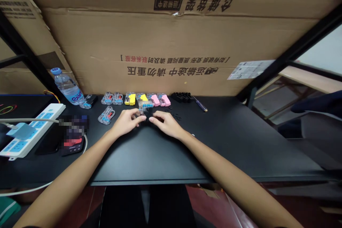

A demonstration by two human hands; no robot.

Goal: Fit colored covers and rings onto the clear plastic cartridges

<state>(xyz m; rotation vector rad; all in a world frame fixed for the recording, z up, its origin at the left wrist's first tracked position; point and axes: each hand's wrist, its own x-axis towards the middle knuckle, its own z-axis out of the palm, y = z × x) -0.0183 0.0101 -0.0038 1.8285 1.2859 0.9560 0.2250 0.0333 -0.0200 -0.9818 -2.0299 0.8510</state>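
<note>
My left hand point(127, 121) and my right hand point(166, 122) meet over the black table point(227, 142), fingers curled. Between their fingertips is a small clear plastic part with blue inside point(145, 108), which the left fingers pinch. The right fingertips press on something dark and small that I cannot make out. Behind them stands a row of small clear parts: blue and red ones point(112, 98), yellow ones point(130, 99) and pink ones point(160, 100). One more clear part point(106, 115) lies left of my left hand.
Black pieces point(181, 96), small black rings point(175, 115) and a screwdriver point(200, 104) lie at the back right. A water bottle point(67, 87), a white power strip point(29, 130) and a phone point(73, 139) are on the left. A cardboard box point(171, 42) walls the back.
</note>
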